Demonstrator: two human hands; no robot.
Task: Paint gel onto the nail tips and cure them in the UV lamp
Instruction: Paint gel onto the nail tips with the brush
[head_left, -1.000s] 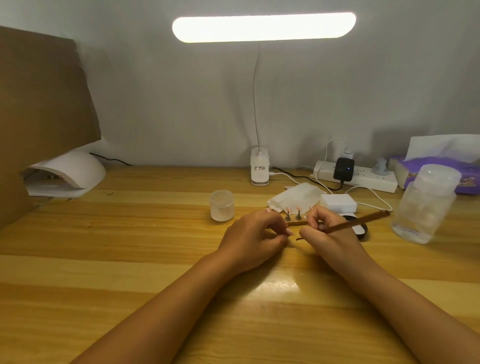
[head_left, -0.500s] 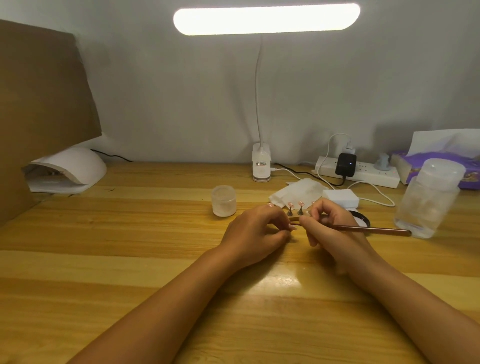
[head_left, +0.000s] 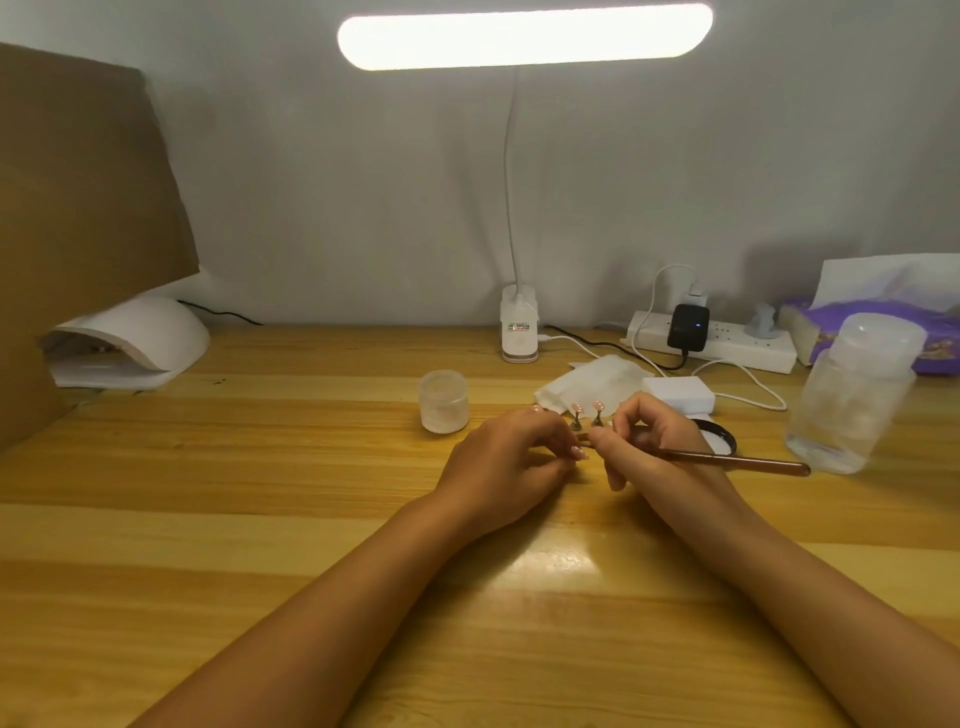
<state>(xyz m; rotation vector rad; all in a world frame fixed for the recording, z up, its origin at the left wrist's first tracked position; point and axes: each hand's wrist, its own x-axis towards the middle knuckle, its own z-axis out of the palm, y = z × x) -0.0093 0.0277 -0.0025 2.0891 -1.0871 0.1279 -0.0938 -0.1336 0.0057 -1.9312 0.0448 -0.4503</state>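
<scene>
Two hands meet at the middle of the wooden table (head_left: 260, 519), forearms lying on the boards. The right hand (head_left: 654, 441) pinches a brush (head_left: 743, 460) near its front end; the brown handle lies almost level and points right. The left hand (head_left: 511, 457) has its fingers curled, the fingertips (head_left: 579, 453) close against the brush's front end; whether they hold something small there cannot be told.

Just behind the hands, two pink nail tips (head_left: 576, 408) stand upright on small dark stands. The white domed UV lamp (head_left: 140, 332) sits well apart at the far left edge, partly behind a sheet of cardboard (head_left: 78, 208).

A small frosted jar (head_left: 444, 400) stands left of the nail tips. Behind them lie a folded white wipe (head_left: 597, 382) and a white box (head_left: 678, 393), and a black round dish (head_left: 722, 434) shows just beyond the right wrist. A clear plastic bottle (head_left: 857, 395) stands at the right, near the handle's end.

Along the wall, the lit desk lamp (head_left: 524, 36) rises from a white base (head_left: 518, 332) that bears a label, its print too small to read. A power strip (head_left: 727, 348) carries a black adapter (head_left: 688, 327) with a blue light. The purple tissue pack (head_left: 883, 322) has printing that cannot be read.
</scene>
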